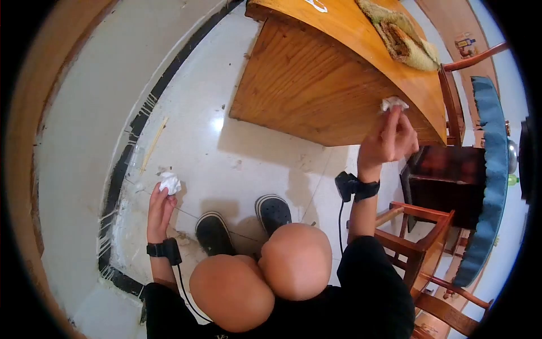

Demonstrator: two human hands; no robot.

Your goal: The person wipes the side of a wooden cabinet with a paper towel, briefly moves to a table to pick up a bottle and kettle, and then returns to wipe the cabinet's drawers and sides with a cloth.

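A crumpled tissue [169,182] is being pinched by the left hand [160,212] — a white wad [393,103] is being pressed against the table edge [415,90] by the right hand's [388,140] closed fingers [390,121].

Glossy tiled floor [226,152], varnished wooden table [316,85], crumpled paper tissue [393,103].

The counter [316,85] stands ahead on the floor [226,152], with a mat [401,34] lying on its top. The right hand [387,141] is raised at the counter's near edge, pinching a tissue [393,103] against it. To the left, the left hand [160,212] holds a paper wad [170,183] above the floor, near the wall [73,141]. Two shoes [214,231] rest on the floor between the hands, in front of the knees [296,260]. A chair [423,248] stands to the right, below the right hand, and a round table [488,169] lies beyond it.
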